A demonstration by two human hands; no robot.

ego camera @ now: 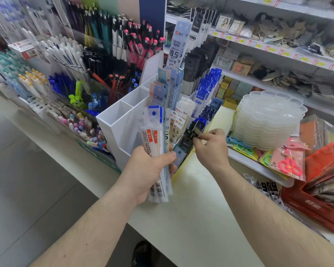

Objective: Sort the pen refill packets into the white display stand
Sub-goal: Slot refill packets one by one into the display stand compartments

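A white display stand with stepped compartments stands on the white counter. Its right compartments hold upright refill packets, blue-topped ones further back and black ones in front. My left hand grips a bundle of several refill packets, held upright in front of the stand. My right hand pinches the top of a black refill packet that sits in the stand's front right compartment. The stand's left compartments look empty.
Racks of pens fill the display to the left. A stack of clear plastic trays sits to the right, with scissors packs and red boxes beyond. More packets lie on the counter. Shelves run behind.
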